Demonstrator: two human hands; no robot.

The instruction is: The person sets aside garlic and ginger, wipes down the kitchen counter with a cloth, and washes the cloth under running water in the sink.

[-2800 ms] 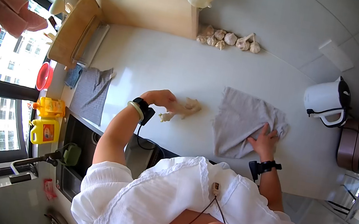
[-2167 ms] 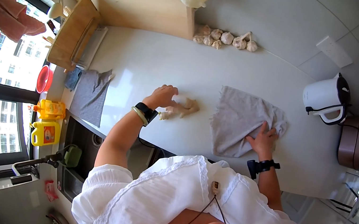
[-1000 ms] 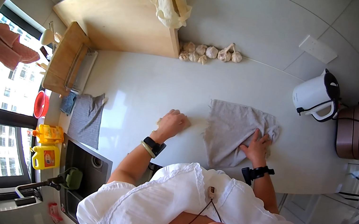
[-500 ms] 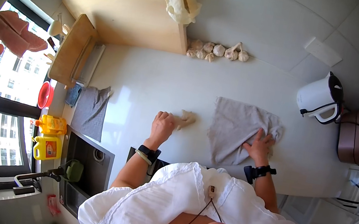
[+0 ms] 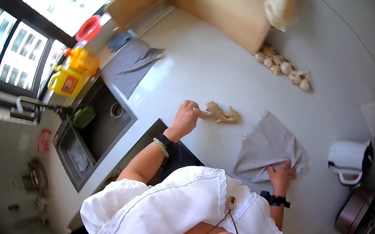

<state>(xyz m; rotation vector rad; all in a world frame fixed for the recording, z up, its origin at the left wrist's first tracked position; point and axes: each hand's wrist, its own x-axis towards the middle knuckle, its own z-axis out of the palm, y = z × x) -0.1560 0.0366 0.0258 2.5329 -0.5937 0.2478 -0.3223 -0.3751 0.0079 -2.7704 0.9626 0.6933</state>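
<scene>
My left hand (image 5: 186, 117) is closed on the near end of a knobbly piece of ginger (image 5: 221, 113), which lies on the white countertop (image 5: 197, 63). To the right is a crumpled grey cloth (image 5: 267, 146). My right hand (image 5: 281, 177) rests on the cloth's lower right part with its fingers spread. Both wrists wear dark bands.
Garlic bulbs (image 5: 285, 68) line the wall beside a wooden panel (image 5: 217, 4). A white kettle (image 5: 348, 156) and a brown appliance (image 5: 356, 212) stand at right. At left are a second grey cloth (image 5: 131, 64), a sink (image 5: 105, 125) and yellow bottles (image 5: 66, 81).
The whole view has turned and shifted, so the counter now looks tilted. My left hand is still at the ginger, my right hand still on the cloth.
</scene>
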